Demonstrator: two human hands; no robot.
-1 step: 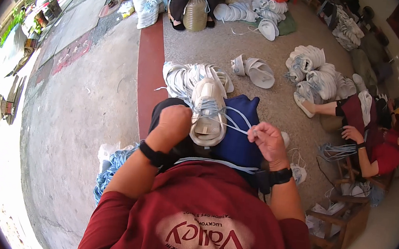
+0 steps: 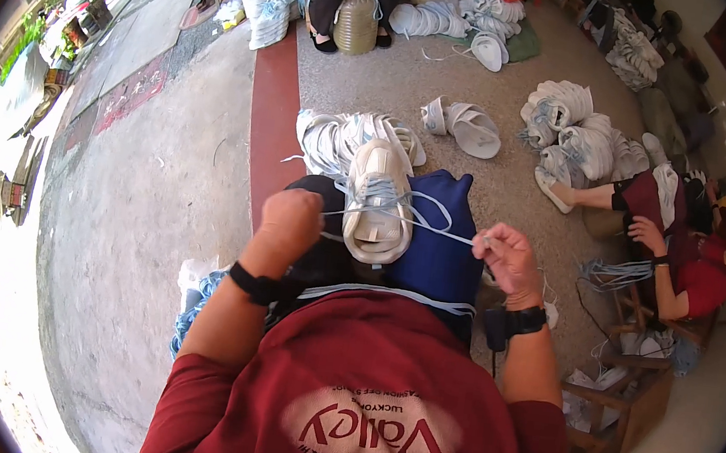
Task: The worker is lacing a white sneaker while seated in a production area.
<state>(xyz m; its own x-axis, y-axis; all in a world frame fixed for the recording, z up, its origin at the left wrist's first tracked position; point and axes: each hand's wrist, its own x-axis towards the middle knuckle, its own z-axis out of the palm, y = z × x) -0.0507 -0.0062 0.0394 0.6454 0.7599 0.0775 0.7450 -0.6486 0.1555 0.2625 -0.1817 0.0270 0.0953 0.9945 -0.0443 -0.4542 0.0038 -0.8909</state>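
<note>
The cream-white shoe (image 2: 378, 228) sits on the person's lap, between a black-clad leg (image 2: 318, 187) and a blue cloth (image 2: 437, 266), toe pointing away from the body. Pale blue laces (image 2: 380, 193) cross its front, and one loop curls out to the right over the cloth. The left hand (image 2: 292, 218), off to the shoe's left, is clenched on one lace end; the right hand (image 2: 505, 256), off to the right, pinches another between thumb and fingers. Both strands stretch nearly straight from hands to shoe.

Just beyond the toe lies a pile of white shoe pieces (image 2: 337, 139), with a smaller group (image 2: 472, 132) farther along the floor (image 2: 352, 82). To the right, a co-worker in dark red (image 2: 704, 283) sits near a bundle of blue laces (image 2: 613, 273). At the top, another person's hands are above a big translucent container (image 2: 355, 29)
</note>
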